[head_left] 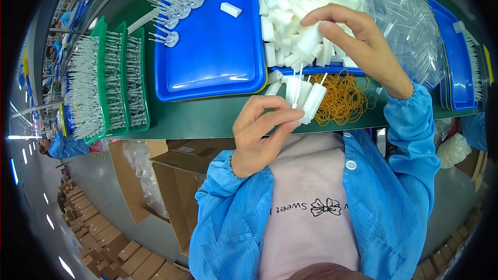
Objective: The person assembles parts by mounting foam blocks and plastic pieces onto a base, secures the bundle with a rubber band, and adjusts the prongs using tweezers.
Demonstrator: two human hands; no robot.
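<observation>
A: Holding what, and where?

B: Mid-frame, pinching a stand (295, 106) by its lower end with left fingers (277, 118) nearly closed; upper centre-right, gripping a block (310, 39) between right fingers (334, 14) parted by its width.

A: Likely to go wrong how?

B: Could drop the block into the pile (290, 0), top centre, from too light a grip. Could bend a bare stem (299, 82) by pushing askew. Could snag the bands (340, 98), right of centre, by dipping low.
</observation>
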